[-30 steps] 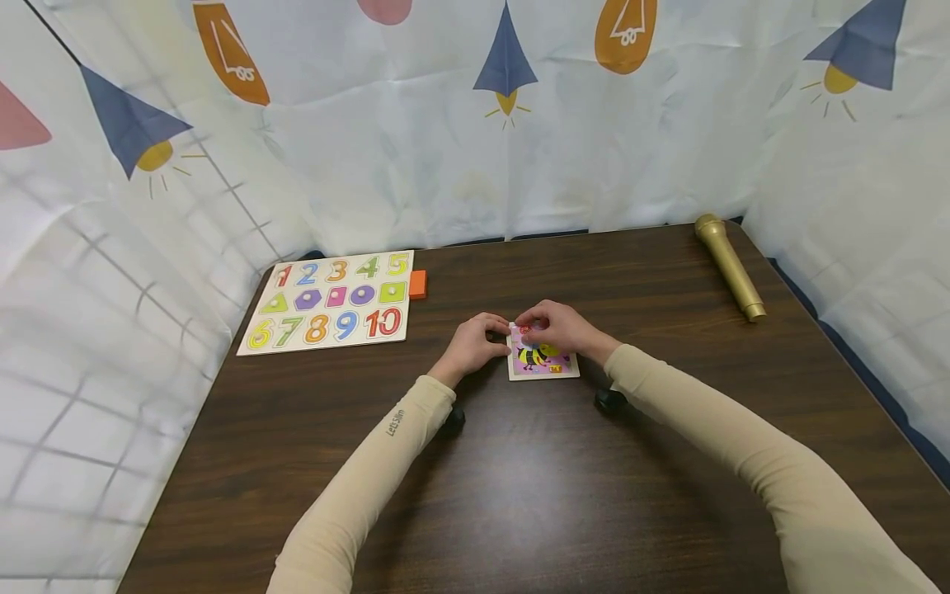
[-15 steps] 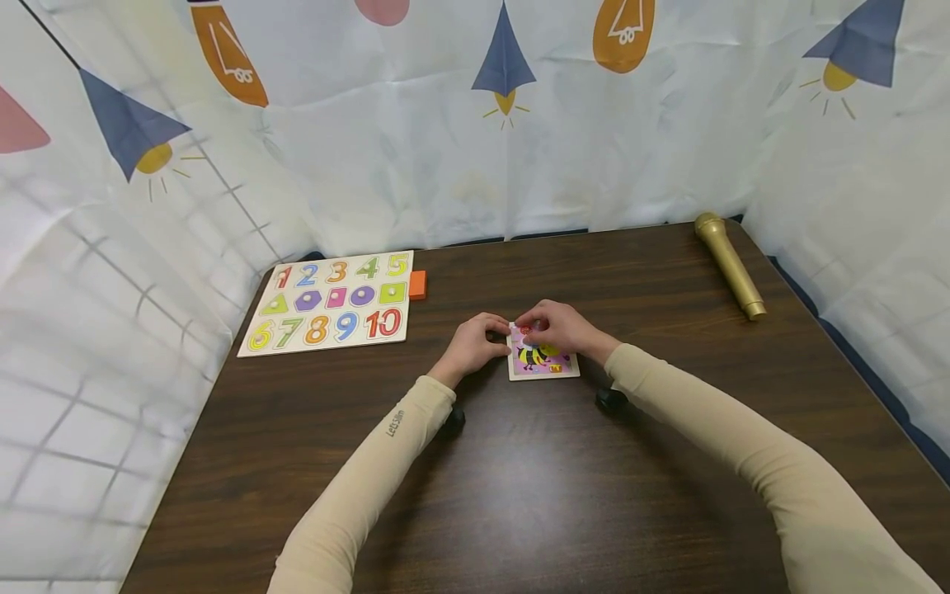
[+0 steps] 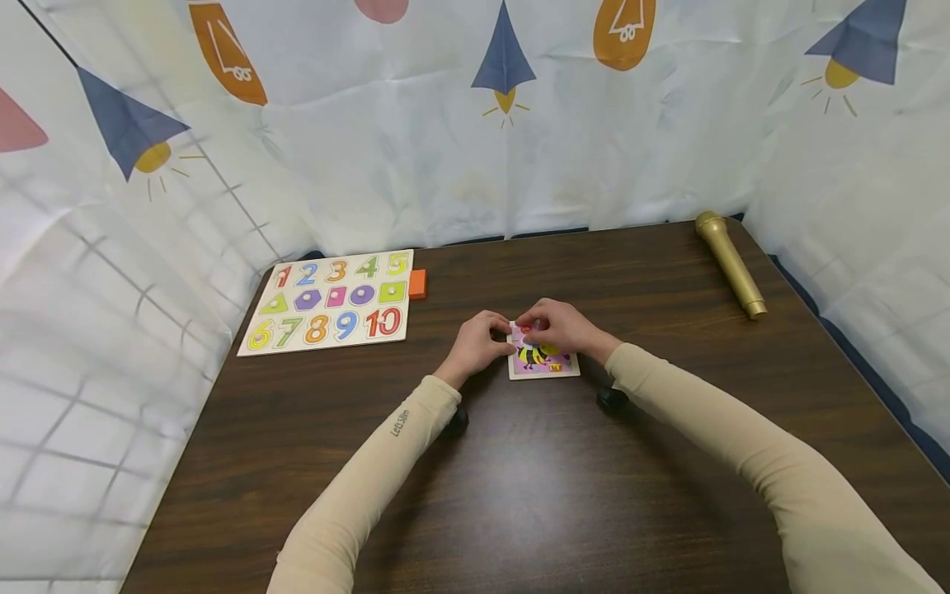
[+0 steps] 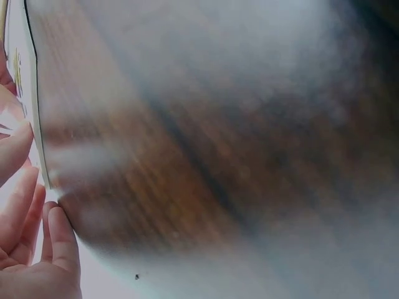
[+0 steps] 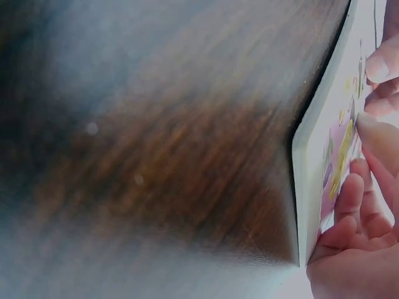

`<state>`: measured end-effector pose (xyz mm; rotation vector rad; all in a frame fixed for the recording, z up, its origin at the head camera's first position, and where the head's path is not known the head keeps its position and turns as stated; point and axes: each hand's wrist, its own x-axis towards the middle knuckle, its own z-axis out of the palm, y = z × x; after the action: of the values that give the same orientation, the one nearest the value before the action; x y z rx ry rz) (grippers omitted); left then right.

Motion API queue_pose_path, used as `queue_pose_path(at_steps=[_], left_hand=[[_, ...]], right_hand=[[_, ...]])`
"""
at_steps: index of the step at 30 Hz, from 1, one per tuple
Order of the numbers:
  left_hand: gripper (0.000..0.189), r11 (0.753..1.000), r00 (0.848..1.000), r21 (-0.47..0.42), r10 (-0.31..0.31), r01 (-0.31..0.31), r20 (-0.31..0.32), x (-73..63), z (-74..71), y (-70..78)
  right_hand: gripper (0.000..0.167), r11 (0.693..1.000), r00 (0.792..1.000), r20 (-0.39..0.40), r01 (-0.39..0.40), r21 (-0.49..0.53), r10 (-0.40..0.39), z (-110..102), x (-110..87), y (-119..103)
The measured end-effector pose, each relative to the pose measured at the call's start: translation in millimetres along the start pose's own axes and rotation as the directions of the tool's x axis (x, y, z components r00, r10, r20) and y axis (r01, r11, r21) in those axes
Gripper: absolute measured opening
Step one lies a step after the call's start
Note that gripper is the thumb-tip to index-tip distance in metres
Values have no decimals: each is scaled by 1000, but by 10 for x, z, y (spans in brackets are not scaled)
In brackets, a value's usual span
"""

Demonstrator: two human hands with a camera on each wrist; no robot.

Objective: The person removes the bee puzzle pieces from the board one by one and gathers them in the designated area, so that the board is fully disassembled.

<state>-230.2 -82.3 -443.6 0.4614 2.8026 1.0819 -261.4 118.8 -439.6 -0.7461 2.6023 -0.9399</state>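
Observation:
A small square bee puzzle (image 3: 536, 365) with a pink picture and a pale wooden border lies flat on the dark table. At its left side my left hand (image 3: 477, 342) holds the border, thumb on the edge and index finger near the far left corner. My right hand (image 3: 562, 327) reaches over the far right part, thumb and index finger pinching at a picture piece near the top; the hand covers most of that piece. From the right wrist, the puzzle's border (image 5: 302, 180) shows edge-on with the curled fingers (image 5: 350, 196) above it.
A wooden number and shape board (image 3: 326, 304) lies at the back left, with an orange block (image 3: 418, 285) by its right edge. A gold microphone (image 3: 731, 266) lies at the back right. A white patterned curtain (image 3: 438, 165) hangs behind the table.
My left hand has shifted very slightly, its thumb edging right onto the puzzle's border. The right hand and the puzzle stay in place.

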Motion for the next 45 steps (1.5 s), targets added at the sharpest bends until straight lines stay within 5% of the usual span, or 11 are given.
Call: queue_pose_path(at_steps=[23,37,45], left_hand=[[25,1000,1000,7,-5,5,6,4,1,22],[26,1000,1000,0,-12,12,-4,-1,5,19],[27,1000,1000,3,-15,15,-3,9,10,0]], right_hand=[[33,999,999,-11,31,-34,-31,-27,-23,40],[33,999,1000,-21,-15,44,16,-105,-33,57],[35,993,988,-105,-105,57,111,-357,-32,228]])
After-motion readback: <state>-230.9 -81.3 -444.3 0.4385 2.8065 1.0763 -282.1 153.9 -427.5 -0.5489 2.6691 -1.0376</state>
